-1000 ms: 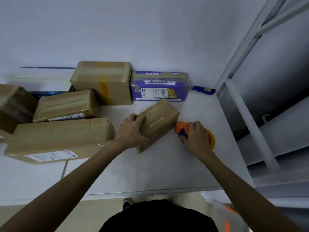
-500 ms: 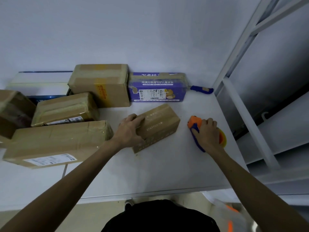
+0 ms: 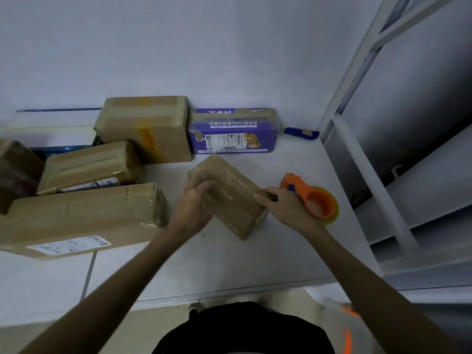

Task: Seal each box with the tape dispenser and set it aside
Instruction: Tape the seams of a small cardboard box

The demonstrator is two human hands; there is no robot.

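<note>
Let go of the tape dispenser [image 3: 310,194] since half a second ago and left it lying on the smooth white table [image 3: 255,264], just right of the small box [image 3: 232,192]. Brought the right hand [image 3: 286,208] across onto that box's right-hand long edge, gripping the cardboard with curled fingers. Turned the box as well, so that it now slants from far left to near right at the middle of the table. Holding its far-left end with the left hand [image 3: 196,200], wrapped over the top and somewhat motion-blurred.

Plain brown card, oblong, with a glossy band of clear tape down the top face and rows of faint pale print. Orange plastic on the dispenser, with a rounded hub, a ring of translucent yellowish tape and a dark blue part near the nose.

Stacked to the left: a long flat carton [image 3: 81,218] with a white label, a squat taped carton [image 3: 89,167] behind it, and a taller carton [image 3: 145,126] against the wall. Next along, a shiny purple printed box [image 3: 235,131], then a blue-handled knife [image 3: 301,132]. White metal shelving frame [image 3: 360,159] on the right.
</note>
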